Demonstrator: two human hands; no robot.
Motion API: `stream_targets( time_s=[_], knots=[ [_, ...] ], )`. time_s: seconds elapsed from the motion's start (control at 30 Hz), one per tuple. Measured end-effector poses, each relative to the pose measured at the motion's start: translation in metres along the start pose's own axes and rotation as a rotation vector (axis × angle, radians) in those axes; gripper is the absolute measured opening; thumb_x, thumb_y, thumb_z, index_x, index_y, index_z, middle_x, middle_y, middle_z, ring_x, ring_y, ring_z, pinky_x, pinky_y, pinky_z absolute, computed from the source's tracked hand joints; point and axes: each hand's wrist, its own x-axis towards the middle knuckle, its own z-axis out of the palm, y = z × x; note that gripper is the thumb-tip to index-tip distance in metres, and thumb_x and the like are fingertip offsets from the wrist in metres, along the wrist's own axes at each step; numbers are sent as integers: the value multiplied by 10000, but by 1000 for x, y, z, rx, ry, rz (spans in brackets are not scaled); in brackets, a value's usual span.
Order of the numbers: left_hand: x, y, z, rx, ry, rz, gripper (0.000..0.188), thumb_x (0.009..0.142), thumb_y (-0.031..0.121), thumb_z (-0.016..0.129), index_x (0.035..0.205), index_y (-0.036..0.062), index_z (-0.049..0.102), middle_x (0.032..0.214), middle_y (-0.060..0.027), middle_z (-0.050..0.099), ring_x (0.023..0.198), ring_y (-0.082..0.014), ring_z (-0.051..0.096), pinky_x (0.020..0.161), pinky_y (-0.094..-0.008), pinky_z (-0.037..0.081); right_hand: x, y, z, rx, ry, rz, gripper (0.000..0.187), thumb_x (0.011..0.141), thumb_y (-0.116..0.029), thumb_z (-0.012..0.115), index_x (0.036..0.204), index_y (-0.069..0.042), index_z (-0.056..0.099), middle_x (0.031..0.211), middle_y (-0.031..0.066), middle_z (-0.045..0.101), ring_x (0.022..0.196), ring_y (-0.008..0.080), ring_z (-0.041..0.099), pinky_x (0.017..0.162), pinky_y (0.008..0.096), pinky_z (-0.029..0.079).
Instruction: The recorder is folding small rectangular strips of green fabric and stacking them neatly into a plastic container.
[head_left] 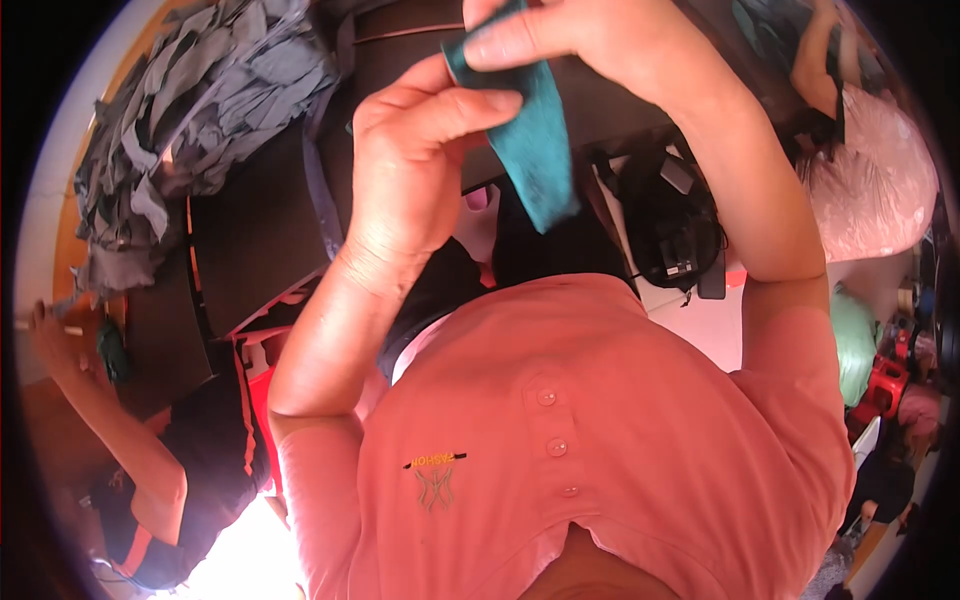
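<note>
A narrow strip of teal fabric [535, 145] is held up between my two hands at the top of the head view, its lower end hanging down to a point. My left hand [405, 140] pinches its upper part between thumb and curled fingers. Just above and to the right, my right hand [590, 45] grips the top edge of the same strip, thumb and fingers pressed together. Part of the right hand's fingertips runs out of the upper edge of the picture.
A heap of grey fabric pieces [215, 110] lies on the dark table [250, 235] at left. A black bag [665, 215] with cords sits right of my lap. One co-worker [150, 470] is at left, another in a pink top [870, 180] at right. A red stool [882, 385] stands farther right.
</note>
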Motion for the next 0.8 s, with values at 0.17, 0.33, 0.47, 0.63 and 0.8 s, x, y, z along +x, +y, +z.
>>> stream_targets(
  time_s=[0.17, 0.33, 0.47, 0.63, 0.8],
  knots=[
    [42, 3, 20, 112, -206, -160, 194, 879, 23, 730, 1054, -53, 696, 917, -131, 726, 791, -207, 704, 789, -323, 569, -5, 9, -50, 237, 447, 17, 28, 859, -27, 703, 886, -32, 699, 794, 24, 672, 662, 103, 585, 587, 237, 437],
    [94, 9, 20, 377, -321, -335, 221, 971, 155, 685, 1078, -38, 673, 847, -92, 686, 762, -194, 677, 738, -339, 573, -24, 32, -109, 171, 750, 43, 91, 857, 29, 650, 926, -18, 686, 796, 40, 676, 646, 119, 601, 554, 229, 438],
    [141, 5, 22, 445, -228, -429, 252, 996, 236, 674, 1053, -9, 665, 897, -75, 685, 735, -184, 661, 652, -299, 533, -41, 74, -146, 207, 834, 173, 108, 850, 59, 641, 931, -2, 679, 813, 70, 673, 645, 156, 606, 558, 274, 479],
    [191, -21, 33, 546, -101, -453, 250, 934, 229, 743, 927, -17, 697, 783, -83, 661, 623, -175, 604, 553, -302, 494, -46, 156, -174, 30, 863, 270, 127, 810, 65, 663, 879, -24, 721, 790, 59, 688, 614, 175, 619, 564, 303, 510],
    [231, -63, 45, 636, -56, -553, 211, 905, 189, 735, 847, -11, 701, 708, -79, 633, 555, -171, 573, 486, -305, 462, -64, 215, -195, -241, 787, 415, 124, 733, 21, 709, 831, -36, 760, 715, 101, 710, 595, 203, 646, 565, 347, 513]
  ],
)
